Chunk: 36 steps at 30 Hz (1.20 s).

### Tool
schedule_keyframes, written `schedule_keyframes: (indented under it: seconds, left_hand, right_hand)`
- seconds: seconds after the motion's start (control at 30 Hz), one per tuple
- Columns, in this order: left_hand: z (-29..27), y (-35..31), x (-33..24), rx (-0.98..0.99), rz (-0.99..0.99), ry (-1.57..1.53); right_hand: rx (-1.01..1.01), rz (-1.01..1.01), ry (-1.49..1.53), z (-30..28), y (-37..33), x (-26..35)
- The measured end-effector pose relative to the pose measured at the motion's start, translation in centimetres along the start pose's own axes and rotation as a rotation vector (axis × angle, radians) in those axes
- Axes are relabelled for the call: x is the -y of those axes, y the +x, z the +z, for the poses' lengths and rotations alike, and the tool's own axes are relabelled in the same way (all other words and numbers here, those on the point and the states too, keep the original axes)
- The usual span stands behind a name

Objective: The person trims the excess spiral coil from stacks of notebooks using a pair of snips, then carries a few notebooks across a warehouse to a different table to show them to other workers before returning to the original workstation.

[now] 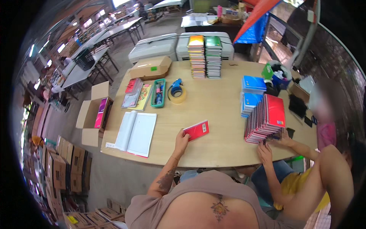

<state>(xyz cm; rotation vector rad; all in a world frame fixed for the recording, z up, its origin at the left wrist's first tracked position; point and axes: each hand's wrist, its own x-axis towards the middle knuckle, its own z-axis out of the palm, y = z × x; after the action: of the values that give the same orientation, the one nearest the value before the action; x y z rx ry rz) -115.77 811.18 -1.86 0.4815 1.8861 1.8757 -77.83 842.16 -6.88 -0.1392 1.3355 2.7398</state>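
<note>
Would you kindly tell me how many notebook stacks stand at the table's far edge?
2: the orange-topped stack and, just right of it, the green-topped stack. None seems hidden.

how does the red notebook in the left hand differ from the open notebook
The red notebook is shut, while the open notebook lies spread with pale pages showing. The red notebook looks smaller than the open notebook. The left hand holds the red notebook, whereas no hand touches the open notebook. Both show red: the red notebook on its cover, the open notebook as a thin strip at its near edge.
</note>
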Motion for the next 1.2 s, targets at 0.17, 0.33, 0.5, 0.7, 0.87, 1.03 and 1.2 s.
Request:
schedule_keyframes:
  seconds: [0.17,0.33,0.5,0.7,0.87,1.03,1.2]
  left_hand:
    - [8.3,-2.9,-11.7,0.287,-0.063,-0.335]
    - [13.7,-6.3,-17.3,0.502,-0.143,-0.562]
    - [15.7,-9.0,-18.8,0.642,-0.208,-0.493]
    - [17.5,-9.7,-15.9,0.802,-0.302,-0.272]
    - [18.4,-9.1,-12.0,0.823,-0.008,-0.004]
    - [17.5,-7.4,-4.9,0.748,0.234,0.173]
    - [16.2,-6.3,2.4,0.621,0.165,0.235]
  right_hand:
    - [0.136,-0.59,-1.06,4.3,0.1,-14.9]
    - [0.204,-1.526,-1.83,7.5,2.5,-26.6]
    - [0.314,-1.494,-1.651,2.7,3.9,-26.3]
    - [0.14,-1.52,-1.538,0.5,2.1,-23.7]
    - [-0.019,-1.552,-1.722,-2.5,0.5,-20.1]
    - [-0.247,-1.701,-2.293,-6.5,1.8,-16.3]
    - [-0.278,-1.578,-2.239,-10.0,5.6,-11.3]
